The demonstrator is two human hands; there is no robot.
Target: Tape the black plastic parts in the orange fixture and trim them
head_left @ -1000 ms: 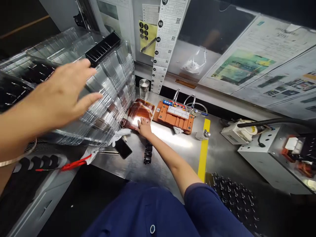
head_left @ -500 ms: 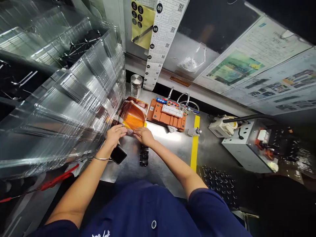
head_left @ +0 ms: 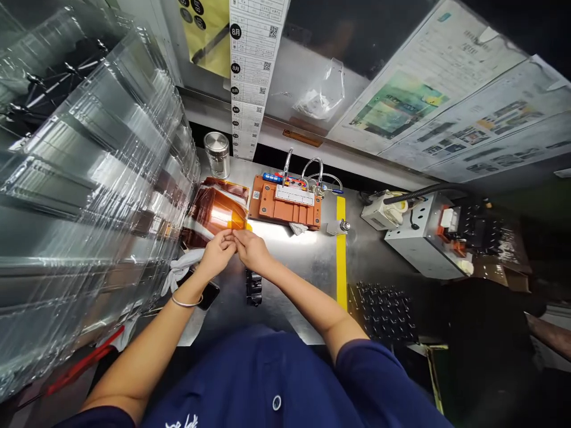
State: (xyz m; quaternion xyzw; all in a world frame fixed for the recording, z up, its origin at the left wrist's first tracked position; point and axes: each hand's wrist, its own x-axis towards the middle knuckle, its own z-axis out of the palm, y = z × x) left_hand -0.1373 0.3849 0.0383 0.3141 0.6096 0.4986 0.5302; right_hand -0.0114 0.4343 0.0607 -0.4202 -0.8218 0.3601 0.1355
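Amber, see-through film sheets (head_left: 218, 208) lie on the metal bench against the stacked clear trays. At their near edge my left hand (head_left: 218, 252) and my right hand (head_left: 252, 249) meet fingertip to fingertip, both closed in a pinch. Whatever lies between the fingertips is too small to make out. Just below the hands is a black ribbed part (head_left: 254, 288). A dark phone (head_left: 209, 295) lies partly under my left forearm. Right of the film stands an orange fixture (head_left: 285, 208) with a white strip on top.
Tall stacks of clear plastic trays (head_left: 116, 196) fill the left side. A lidded glass jar (head_left: 217, 154) stands behind the film. Further right are a metal block (head_left: 338, 227), yellow tape (head_left: 341, 261), black parts (head_left: 383, 309) and a grey machine box (head_left: 419, 238). Part of a person's arm shows at far right.
My hands have come together at the film's near edge, where they were apart before. The view has shifted, showing a white cloth beside the phone and an arm at far right.
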